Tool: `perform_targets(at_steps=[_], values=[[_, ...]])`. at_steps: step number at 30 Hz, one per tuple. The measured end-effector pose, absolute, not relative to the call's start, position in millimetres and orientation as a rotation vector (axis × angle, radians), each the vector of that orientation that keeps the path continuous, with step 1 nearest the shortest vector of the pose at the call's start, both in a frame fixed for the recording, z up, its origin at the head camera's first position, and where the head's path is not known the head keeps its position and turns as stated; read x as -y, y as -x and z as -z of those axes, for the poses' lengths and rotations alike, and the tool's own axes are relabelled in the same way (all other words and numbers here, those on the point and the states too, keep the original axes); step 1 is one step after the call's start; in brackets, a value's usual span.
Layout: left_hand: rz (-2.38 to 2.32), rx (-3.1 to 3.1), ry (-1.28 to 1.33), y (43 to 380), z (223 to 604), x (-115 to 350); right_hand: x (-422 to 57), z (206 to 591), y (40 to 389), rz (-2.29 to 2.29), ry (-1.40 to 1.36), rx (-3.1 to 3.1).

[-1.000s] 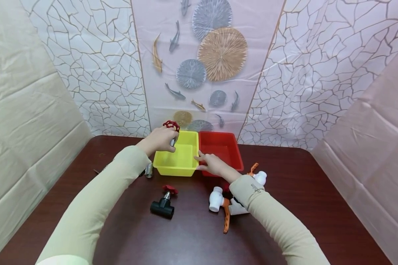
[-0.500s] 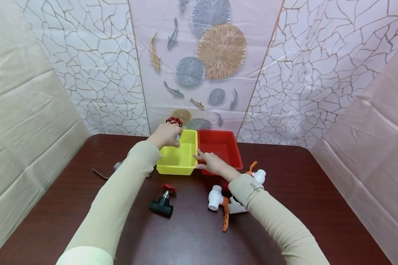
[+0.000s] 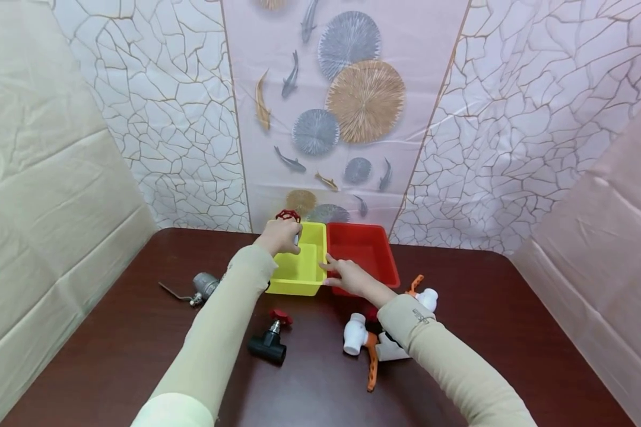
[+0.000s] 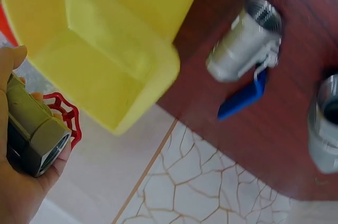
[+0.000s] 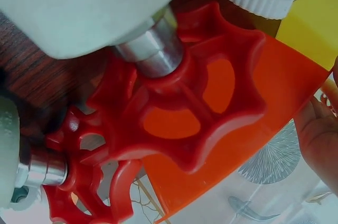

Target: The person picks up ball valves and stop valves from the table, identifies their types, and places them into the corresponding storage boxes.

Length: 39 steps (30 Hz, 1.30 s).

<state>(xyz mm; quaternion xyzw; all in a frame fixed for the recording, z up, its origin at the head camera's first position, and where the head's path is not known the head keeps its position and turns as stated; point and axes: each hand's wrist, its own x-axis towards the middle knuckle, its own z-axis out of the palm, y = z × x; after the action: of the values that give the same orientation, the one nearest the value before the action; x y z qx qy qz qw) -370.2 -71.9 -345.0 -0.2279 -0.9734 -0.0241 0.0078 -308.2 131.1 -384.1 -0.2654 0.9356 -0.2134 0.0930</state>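
Observation:
My left hand [image 3: 282, 236] holds a metal gate valve [image 4: 39, 139] with a red handwheel [image 3: 288, 216] over the back left of the yellow bin [image 3: 294, 287]. In the left wrist view, the fingers wrap around its hexagonal body and the handwheel [image 4: 67, 115] points toward the bin. My right hand [image 3: 349, 276] rests at the shared edge of the yellow bin and the red bin [image 3: 376, 228], fingers spread and mostly straight. Only part of that right hand [image 5: 319, 139] shows in the right wrist view.
A black tee valve with red handle [image 3: 269, 346] lies in front. White valves with orange levers [image 3: 355, 335] lie near the right forearm. Red handwheels [image 5: 195, 92] lie close below the right wrist. Left are a grey metal valve [image 3: 205, 284] and a blue-lever ball valve [image 4: 245, 44].
My left hand has moved right with the gate valve, further over the yellow bin. The grey valve on the left has come out from behind the sleeve. My right hand stays at the bins' edge.

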Motion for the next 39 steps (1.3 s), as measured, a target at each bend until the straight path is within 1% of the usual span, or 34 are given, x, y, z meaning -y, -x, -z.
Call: perform_targets(at_steps=[6,9,13,19,29,32,33,39], values=[[0.061,3.049,0.681,368.9,358.1,61.6,-132.8,383.5,305.0,0.604,0.855,-2.788],[0.077,3.042,0.671,370.2,362.3,59.3,-131.4,382.5,304.1,0.592,0.805,-2.802],[0.094,3.051,0.637,375.1,372.8,63.5,-128.2,383.7,305.2,0.599,0.745,-2.791],[0.076,3.074,0.603,382.6,388.7,72.2,-125.9,383.2,304.9,0.583,0.744,-2.784],[0.059,3.103,0.598,388.3,394.8,68.5,-133.1,378.3,305.9,0.591,0.734,-2.792],[0.084,3.122,0.6,393.5,399.2,69.2,-133.1,378.6,304.9,0.603,0.738,-2.788],[0.099,3.084,0.629,402.9,410.6,72.5,-132.9,378.7,304.7,0.601,0.742,-2.787],[0.092,3.101,0.614,404.1,416.2,71.0,-132.9,377.6,305.8,0.566,0.757,-2.779]])
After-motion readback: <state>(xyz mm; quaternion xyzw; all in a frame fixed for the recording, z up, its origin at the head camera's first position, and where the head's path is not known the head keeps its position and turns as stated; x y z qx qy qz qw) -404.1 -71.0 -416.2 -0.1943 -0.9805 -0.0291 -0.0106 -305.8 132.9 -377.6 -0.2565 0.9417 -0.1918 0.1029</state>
